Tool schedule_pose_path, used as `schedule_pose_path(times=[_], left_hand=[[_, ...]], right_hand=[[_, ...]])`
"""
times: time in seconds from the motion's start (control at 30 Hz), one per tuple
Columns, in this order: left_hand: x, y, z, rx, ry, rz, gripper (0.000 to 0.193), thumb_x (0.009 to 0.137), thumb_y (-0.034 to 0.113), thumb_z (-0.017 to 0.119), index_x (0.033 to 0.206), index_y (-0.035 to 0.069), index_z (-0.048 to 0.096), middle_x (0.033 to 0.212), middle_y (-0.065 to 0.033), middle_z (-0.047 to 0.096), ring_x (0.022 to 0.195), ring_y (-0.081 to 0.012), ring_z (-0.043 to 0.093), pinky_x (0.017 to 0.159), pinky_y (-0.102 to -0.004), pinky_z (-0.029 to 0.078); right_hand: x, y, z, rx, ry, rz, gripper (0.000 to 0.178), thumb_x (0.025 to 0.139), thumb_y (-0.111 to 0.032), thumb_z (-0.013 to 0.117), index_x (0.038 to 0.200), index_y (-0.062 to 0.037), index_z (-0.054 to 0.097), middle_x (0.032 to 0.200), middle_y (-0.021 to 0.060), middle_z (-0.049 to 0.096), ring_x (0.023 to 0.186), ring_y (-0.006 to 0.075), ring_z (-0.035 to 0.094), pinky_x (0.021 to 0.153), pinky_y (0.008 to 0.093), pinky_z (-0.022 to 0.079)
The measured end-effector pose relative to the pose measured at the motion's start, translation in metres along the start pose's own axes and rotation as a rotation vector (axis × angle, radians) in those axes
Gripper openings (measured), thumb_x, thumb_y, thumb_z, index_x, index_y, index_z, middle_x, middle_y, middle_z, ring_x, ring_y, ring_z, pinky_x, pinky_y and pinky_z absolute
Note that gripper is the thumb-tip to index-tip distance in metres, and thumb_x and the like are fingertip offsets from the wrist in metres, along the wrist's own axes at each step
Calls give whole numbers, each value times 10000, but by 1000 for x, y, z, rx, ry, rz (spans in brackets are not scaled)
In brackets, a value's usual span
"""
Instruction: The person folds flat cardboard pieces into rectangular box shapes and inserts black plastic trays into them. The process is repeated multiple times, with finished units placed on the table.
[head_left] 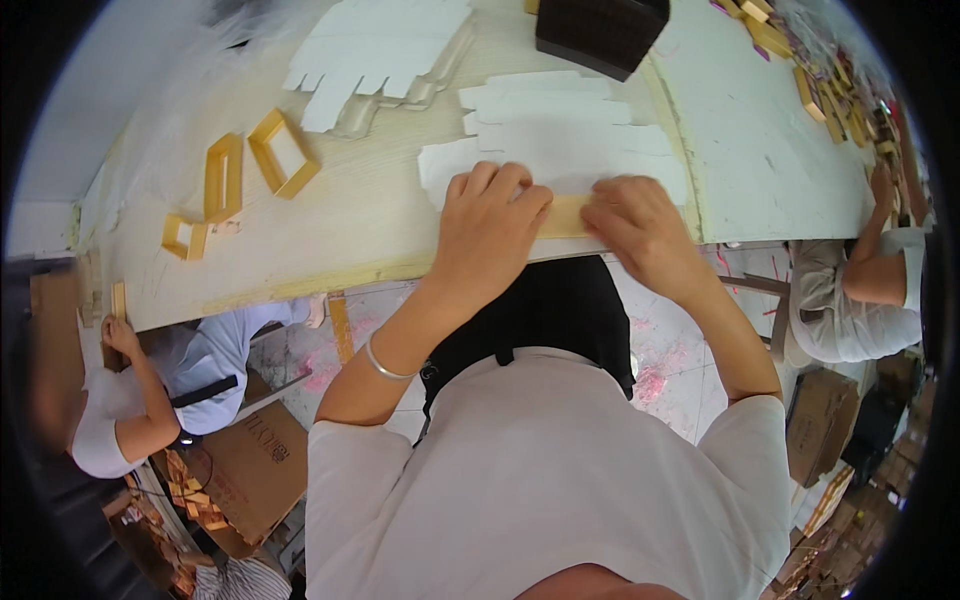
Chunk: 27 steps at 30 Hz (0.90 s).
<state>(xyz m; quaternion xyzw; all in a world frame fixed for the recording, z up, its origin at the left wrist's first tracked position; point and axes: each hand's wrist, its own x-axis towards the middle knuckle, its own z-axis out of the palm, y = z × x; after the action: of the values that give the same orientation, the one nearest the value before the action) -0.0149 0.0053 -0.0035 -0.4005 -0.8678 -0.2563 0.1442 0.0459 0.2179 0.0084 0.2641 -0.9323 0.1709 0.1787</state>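
Note:
At the table's near edge a flat gold cardboard strip (567, 217) lies between my two hands. My left hand (490, 225) is closed over its left end, fingers curled down and knuckles up. On the right end my right hand (643, 232) is bent with its fingers drawn together, a little smeared by motion. My fingers hide both ends of the strip. Just beyond the hands lie white die-cut cardboard blanks (560, 130), partly overlapped by my left fingers.
Gold cardboard frames (282, 153) stand at the left of the table (370, 215). More white blanks (375, 50) and a dark box (602, 35) lie farther back. Gold pieces (810, 95) are heaped at the far right. Co-workers sit at the left (140, 400) and right (860, 300).

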Motion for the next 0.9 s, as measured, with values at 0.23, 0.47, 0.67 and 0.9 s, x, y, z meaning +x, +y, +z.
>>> schedule_pose_path(times=[0.23,0.47,0.67,0.9], left_hand=[[7,-3,-14,-186,-174,70,273,728,193,754,947,62,657,907,-34,571,846,-226,546,755,-338,468],[10,-12,-10,-46,-189,261,159,764,168,712,822,50,621,791,-42,539,732,-222,546,644,-346,469],[34,-19,3,11,-89,155,98,804,138,666,843,56,632,750,-49,516,692,-243,517,580,-339,416],[19,35,-49,-339,-264,-431,606,809,382,705,1265,33,510,912,-98,567,801,-248,542,646,-340,443]], right_hand=[[4,1,-7,93,-113,-37,289,716,-115,719,958,-22,591,1011,107,550,947,274,545,823,361,449],[7,-2,-5,-8,-152,-16,190,746,-69,664,910,-11,588,981,110,544,945,268,540,788,365,453],[31,21,4,231,-282,256,121,812,4,589,930,14,611,803,135,562,776,321,556,712,373,457],[30,4,-29,543,-175,489,82,870,-44,582,902,24,615,799,138,587,736,307,566,702,370,464]])
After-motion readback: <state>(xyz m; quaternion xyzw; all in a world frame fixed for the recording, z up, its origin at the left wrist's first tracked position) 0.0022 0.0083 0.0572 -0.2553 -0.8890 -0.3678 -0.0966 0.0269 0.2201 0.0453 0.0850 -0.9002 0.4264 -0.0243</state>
